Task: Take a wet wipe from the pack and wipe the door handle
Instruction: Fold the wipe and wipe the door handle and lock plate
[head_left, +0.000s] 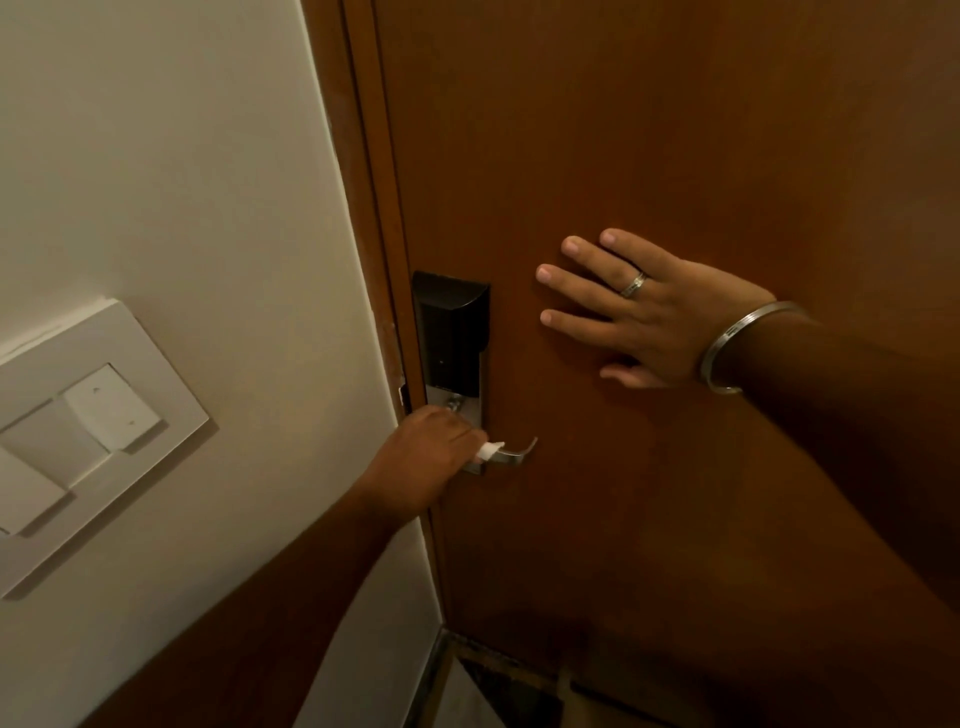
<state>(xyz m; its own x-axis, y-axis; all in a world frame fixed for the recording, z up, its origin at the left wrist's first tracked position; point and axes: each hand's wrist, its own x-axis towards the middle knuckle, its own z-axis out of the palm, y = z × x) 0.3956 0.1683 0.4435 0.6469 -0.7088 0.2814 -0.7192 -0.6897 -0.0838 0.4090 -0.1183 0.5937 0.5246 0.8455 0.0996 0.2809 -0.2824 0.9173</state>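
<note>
A silver lever door handle (517, 454) juts from a lock plate with a black reader box (453, 327) on a brown wooden door (649, 130). My left hand (426, 457) is wrapped around the inner part of the lever, shut on a white wet wipe (489, 450); only a small corner of the wipe shows past my fingers. My right hand (644, 312) lies flat on the door to the right of the lock, fingers spread, holding nothing. It wears a ring and a metal bangle. The wipe pack is not in view.
A cream wall (182, 156) stands left of the door frame (374, 182), with a white switch plate (88, 421) at the left edge. At the bottom, a strip of floor (498, 686) shows under the door.
</note>
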